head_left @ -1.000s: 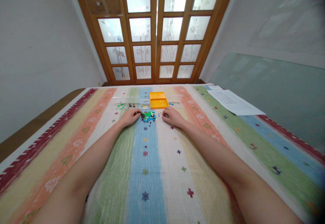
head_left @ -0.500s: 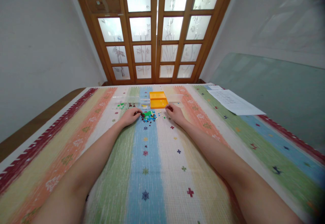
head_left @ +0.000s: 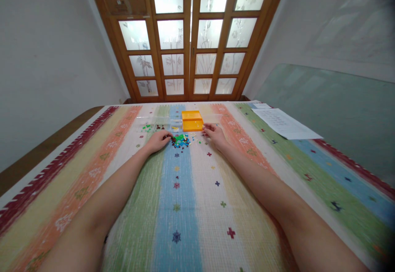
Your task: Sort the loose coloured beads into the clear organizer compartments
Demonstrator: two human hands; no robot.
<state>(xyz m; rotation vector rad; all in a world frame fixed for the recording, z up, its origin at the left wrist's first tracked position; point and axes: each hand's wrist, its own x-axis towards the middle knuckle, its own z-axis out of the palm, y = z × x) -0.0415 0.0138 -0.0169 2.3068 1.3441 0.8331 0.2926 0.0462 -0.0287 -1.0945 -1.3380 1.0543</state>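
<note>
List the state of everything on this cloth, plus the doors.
Pile of coloured pieces: loose, scattered
Orange tray: open, upright
Left hand: curled, fingertips at pile's left edge
Right hand: fingertips by tray's right corner
Clear box: open, green pieces inside
Paper sheet: lying flat
Doors: shut

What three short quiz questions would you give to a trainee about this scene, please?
1. True or false: the orange tray lies beyond the pile of small coloured pieces.
2. Fill in: the left hand rests at the pile's ___ side.
3. Which hand is nearer to the tray? A. left hand B. right hand

Key: 1 true; 2 left; 3 B.
</note>
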